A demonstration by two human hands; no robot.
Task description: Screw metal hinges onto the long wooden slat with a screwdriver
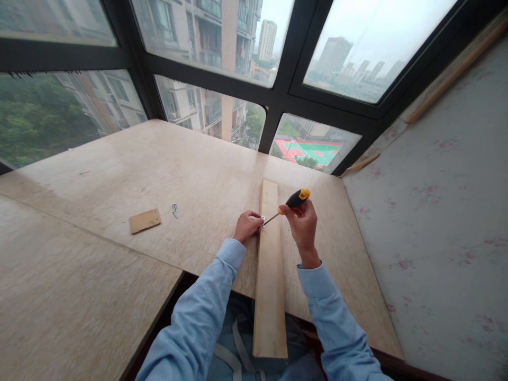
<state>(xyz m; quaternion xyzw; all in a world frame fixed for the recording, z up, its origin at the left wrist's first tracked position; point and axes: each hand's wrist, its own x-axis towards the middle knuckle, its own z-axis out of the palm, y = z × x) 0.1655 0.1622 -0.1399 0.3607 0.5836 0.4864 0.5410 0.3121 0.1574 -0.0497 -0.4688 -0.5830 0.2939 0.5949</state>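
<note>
A long pale wooden plank [270, 275] lies on the marble sill [166, 169], running away from me with its near end over my lap. My right hand [304, 225] is closed around a screwdriver [291, 202] with a black and yellow handle, its shaft slanting down to the plank's left edge. My left hand [246, 226] pinches a small metal piece [262, 218] against that edge, right at the screwdriver's tip.
A small flat wooden block [145, 220] and a few loose screws [174, 210] lie on the sill to the left. Dark-framed windows [278, 100] close off the far side. A floral-papered wall [436, 222] stands on the right.
</note>
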